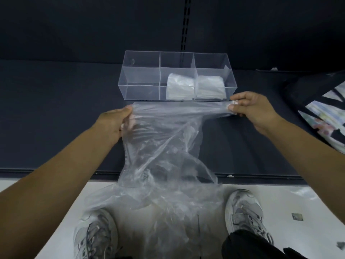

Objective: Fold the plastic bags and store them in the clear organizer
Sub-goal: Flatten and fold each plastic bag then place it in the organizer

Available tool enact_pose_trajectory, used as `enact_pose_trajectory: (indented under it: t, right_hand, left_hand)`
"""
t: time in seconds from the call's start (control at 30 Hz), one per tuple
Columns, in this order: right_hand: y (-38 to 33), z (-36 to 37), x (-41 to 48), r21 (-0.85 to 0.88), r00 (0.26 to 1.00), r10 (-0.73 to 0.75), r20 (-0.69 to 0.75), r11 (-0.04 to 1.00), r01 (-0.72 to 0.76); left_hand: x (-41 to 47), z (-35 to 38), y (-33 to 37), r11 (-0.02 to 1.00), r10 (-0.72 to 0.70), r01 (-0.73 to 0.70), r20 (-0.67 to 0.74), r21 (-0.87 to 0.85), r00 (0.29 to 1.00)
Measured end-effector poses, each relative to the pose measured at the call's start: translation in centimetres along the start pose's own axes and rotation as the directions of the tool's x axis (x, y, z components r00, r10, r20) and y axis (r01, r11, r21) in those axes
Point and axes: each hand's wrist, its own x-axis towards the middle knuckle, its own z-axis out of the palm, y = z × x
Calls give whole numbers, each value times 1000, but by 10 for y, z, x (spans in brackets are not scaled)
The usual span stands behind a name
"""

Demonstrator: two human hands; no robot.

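- Above dark shelf [56,109], near clear organizer [141,75]: plastic bag [164,146], top edge stretched left to right, long axis hanging toward pale floor [291,199].
- Left hand [115,120], right hand [255,109] each gripping a top corner.

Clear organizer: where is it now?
Head view: the clear organizer sits centre on the dark shelf, just beyond the plastic bag stretched between the left hand and right hand.

The plastic bag [164,146] is thin, clear, crinkled film with a faint gloss. The organizer [177,75] looks like hard, smooth, see-through plastic (acrylic, perhaps). The shelf [56,109] is dark and matt.
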Motion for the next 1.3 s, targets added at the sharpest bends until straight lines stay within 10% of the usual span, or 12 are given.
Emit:
enact_pose_trajectory:
  t: [0.23, 0.5, 0.8, 1.0, 1.3]
  right_hand:
    - [9, -10, 3, 105, 934, 155, -321, 986, -127]
    - [-15, 32, -106, 14, 900, 274, 339, 955, -296]
    - [-25, 54, -123, 49, 756, 359, 548, 888, -458]
    - [-9, 16, -102, 169, 836, 307, 455, 892, -419]
    - [25, -19, -97, -97, 947, 284, 149, 957, -272]
  left_hand:
    - [2, -14, -2, 998, 61, -63, -82, -19, 995]
    - [-69, -69, -48, 985, -115, 114, -4, 132, 993]
    - [-96, -60, -65, 952, -293, 273, 152, 140, 944]
    - [-90, -70, -71, 980, -198, 195, 63, 44, 978]
    - [-99, -58, -83, 981, -37, 28, 43, 194, 998]
